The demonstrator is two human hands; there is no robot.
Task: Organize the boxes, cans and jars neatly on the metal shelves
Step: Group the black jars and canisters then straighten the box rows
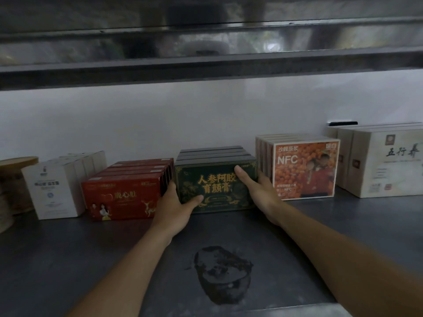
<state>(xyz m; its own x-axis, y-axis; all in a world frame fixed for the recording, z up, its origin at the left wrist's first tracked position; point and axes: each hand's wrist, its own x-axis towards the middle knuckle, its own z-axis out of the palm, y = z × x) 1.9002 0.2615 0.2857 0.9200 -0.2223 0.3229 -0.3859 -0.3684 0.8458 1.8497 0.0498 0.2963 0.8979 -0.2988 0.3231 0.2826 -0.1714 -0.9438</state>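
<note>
A row of dark green boxes [215,175] with gold lettering stands in the middle of the metal shelf [91,259]. My left hand [177,201] grips the front box at its lower left corner, thumb across the front face. My right hand [256,191] holds the box's right side, thumb lying on the front. To the left stands a row of red boxes [126,193], then white boxes [57,191]. Orange NFC boxes [304,168] stand right of the green ones, with cream boxes [384,161] further right.
Another metal shelf [206,65] hangs overhead, close to the box tops. A white wall runs behind the rows. A round wooden-lidded item [16,179] sits at the far left. A dark stain [222,273] marks the shelf surface in front of the green boxes.
</note>
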